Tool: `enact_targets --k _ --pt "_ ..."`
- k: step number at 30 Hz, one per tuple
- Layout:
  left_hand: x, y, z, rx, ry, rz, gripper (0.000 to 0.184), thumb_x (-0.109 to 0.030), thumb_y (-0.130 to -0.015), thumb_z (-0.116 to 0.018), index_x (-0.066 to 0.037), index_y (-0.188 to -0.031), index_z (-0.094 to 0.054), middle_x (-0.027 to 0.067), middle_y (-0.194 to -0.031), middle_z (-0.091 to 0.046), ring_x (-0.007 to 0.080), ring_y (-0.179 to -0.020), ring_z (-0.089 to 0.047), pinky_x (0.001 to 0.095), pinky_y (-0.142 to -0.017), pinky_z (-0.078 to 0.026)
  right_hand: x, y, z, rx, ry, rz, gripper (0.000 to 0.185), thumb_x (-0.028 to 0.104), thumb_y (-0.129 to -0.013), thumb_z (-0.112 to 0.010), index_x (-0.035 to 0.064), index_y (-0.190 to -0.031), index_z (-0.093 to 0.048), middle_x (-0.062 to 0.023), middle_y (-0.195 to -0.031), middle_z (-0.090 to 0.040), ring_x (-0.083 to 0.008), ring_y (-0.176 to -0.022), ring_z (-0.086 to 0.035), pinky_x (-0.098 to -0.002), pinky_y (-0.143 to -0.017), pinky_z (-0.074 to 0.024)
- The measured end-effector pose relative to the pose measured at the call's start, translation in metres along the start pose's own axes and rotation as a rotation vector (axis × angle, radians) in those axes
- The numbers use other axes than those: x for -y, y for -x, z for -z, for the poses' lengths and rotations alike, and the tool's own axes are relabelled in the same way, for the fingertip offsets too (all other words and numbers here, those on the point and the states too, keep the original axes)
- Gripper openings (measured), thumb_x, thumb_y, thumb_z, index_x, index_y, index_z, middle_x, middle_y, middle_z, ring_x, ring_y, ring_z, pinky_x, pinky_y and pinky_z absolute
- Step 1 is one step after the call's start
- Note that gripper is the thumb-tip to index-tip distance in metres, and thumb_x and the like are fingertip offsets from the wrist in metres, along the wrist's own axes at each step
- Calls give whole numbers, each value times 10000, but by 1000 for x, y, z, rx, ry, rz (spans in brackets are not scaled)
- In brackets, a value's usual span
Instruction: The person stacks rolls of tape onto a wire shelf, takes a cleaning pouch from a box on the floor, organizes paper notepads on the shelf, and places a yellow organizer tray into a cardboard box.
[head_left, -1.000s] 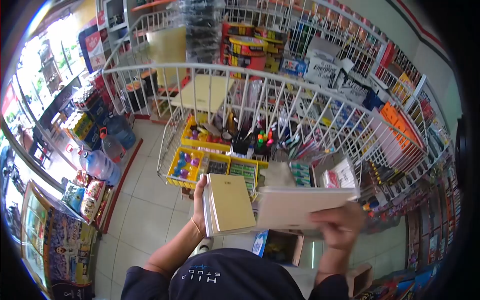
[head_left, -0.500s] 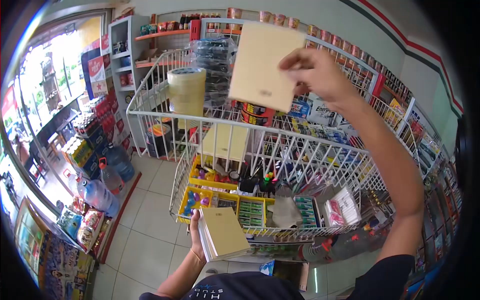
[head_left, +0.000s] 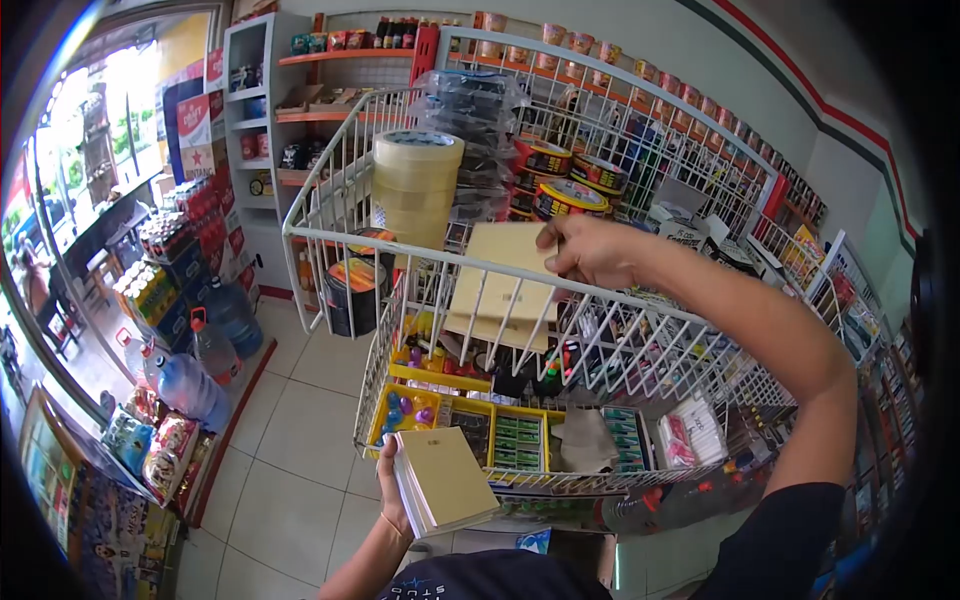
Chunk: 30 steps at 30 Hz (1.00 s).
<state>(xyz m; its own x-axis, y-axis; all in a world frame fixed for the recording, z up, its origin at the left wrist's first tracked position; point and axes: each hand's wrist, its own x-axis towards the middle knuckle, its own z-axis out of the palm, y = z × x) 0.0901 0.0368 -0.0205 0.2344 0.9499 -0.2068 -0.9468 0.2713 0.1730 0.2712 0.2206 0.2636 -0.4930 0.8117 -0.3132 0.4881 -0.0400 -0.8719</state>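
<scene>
Low in front of my body, my left hand (head_left: pixel 392 485) grips a stack of cream-covered notebooks (head_left: pixel 446 476) by its left edge. My right hand (head_left: pixel 590 250) reaches over the top rail of the white wire rack (head_left: pixel 480 264), its fingers closed on the upper right corner of a cream notebook (head_left: pixel 505 290). This notebook is behind the rack's front bars, and another cream cover shows just under it. Whether the two touch cannot be made out.
Tape rolls (head_left: pixel 415 185) stand in the upper basket beside plastic-wrapped black items (head_left: pixel 470 130). Below are yellow trays (head_left: pixel 468 385) of small goods. Water bottles (head_left: pixel 190 388) stand on the left. Stocked shelves (head_left: pixel 345 57) line the back.
My right hand first rose with a notebook from beside the stack, then lowered it behind the rack's front rail. My left hand still holds the stack. The view has tilted up.
</scene>
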Motion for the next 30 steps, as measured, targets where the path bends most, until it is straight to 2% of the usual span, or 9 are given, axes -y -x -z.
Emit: enact_targets --k 2,4,6,8,11,14,16,23,30 --pt "-2 -4 1 -10 -4 -6 707 -581 -735 -521 -23 -1163 -451 164 -1049 -554 284 -917 -574 401 -801 -485 -4 2 -5 -12 -20 -39 342 -64 -798 -486 -59 -1110 -347 -148 -1007 -413 -242 -731 -608 -362 -609 -553" --pt "-4 -8 3 -23 -12 -13 704 -578 -735 -522 -21 -1160 -452 163 -1045 -555 285 -915 -575 400 -798 -486 -8 -1 -7 -102 -42 -16 362 -69 -808 -440 -52 -1143 -302 -178 -993 -429 -311 -684 -621 -336 -585 -539" --pt "-4 -13 7 -37 -13 -1 705 -582 -733 -521 -26 -1161 -453 163 -1051 -552 286 -922 -572 404 -802 -483 -10 1 -9 -131 -41 -30 363 -64 -809 -443 -67 -1144 -304 -194 -1025 -433 -304 -691 -622 -340 -586 -543" --pt "-6 -15 6 -47 -13 9 706 -586 -731 -521 -31 -1162 -453 164 -1056 -548 287 -929 -568 407 -806 -480 -11 2 -6 -69 56 -101 402 -19 -776 -548 -68 -1121 -349 -149 -947 -466 -236 -719 -622 -316 -608 -557" --pt "-7 -17 1 -30 -30 22 717 -600 -721 -520 -43 -1168 -454 163 -1067 -543 290 -943 -561 413 -820 -470 -9 8 -10 -28 151 -139 401 -4 -752 -573 -68 -1091 -369 -143 -924 -489 -236 -727 -627 -299 -583 -557" --pt "-9 -26 11 -10 -5 54 731 -613 -712 -520 -53 -1176 -454 158 -1074 -542 291 -949 -556 416 -831 -462 -10 6 -11 -28 217 -132 377 21 -747 -580 -65 -1057 -385 -137 -890 -507 -228 -719 -624 -298 -577 -559" --pt "-9 -33 20 1 -46 49 868 -672 -708 -435 -9 -1262 -361 244 -1156 -475 388 -1019 -509 498 -896 -401 -12 2 -12 -47 257 -105 348 22 -756 -579 -75 -1038 -398 -146 -896 -509 -228 -715 -617 -320 -565 -558" --pt "-10 -39 21 -10 -41 64 892 -694 -706 -406 -13 -1279 -340 254 -1169 -460 397 -1036 -495 513 -903 -388 -15 -2 -16 -5 326 -99 328 74 -746 -618 -76 -972 -433 -126 -846 -521 -200 -696 -601 -329 -533 -560" --pt "-10 -39 21 -44 4 106 889 -704 -696 -423 -46 -1290 -343 246 -1185 -454 397 -1062 -481 531 -902 -382 -12 -1 -16 17 420 -81 321 89 -772 -599 -45 -988 -402 -124 -790 -550 -213 -667 -627 -306 -526 -551"
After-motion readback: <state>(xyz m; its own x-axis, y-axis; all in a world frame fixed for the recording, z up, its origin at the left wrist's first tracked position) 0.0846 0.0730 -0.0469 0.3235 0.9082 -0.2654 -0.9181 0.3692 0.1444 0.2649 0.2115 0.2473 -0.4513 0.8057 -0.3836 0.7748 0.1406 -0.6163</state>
